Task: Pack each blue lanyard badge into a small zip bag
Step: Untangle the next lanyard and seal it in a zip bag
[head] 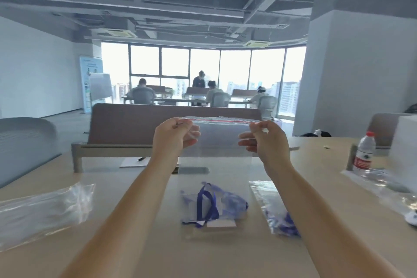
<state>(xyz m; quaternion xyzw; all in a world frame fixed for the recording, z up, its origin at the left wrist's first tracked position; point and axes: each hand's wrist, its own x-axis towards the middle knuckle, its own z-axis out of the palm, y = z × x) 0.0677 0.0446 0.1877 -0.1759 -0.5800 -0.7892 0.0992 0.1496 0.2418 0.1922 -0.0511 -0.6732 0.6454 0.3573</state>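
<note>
Left hand (176, 136) thumb and forefinger pinch the zip bag (216, 171) at its top left corner, other fingers loosely spread. Right hand (268, 140) pinches the top right corner the same way. Bag hangs over the table (135, 244), blue lanyard badge (209, 205) inside at the bottom. Packed bag (278, 212) just right, empty bags (42, 207) left.

The left forearm rises from 7 o'clock, the right from 5. The left hand (173, 136) and right hand (269, 141), level with each other, pinch the top corners of the zip bag (217, 144) at its 9 and 3 (other fingers loosely spread).
</note>
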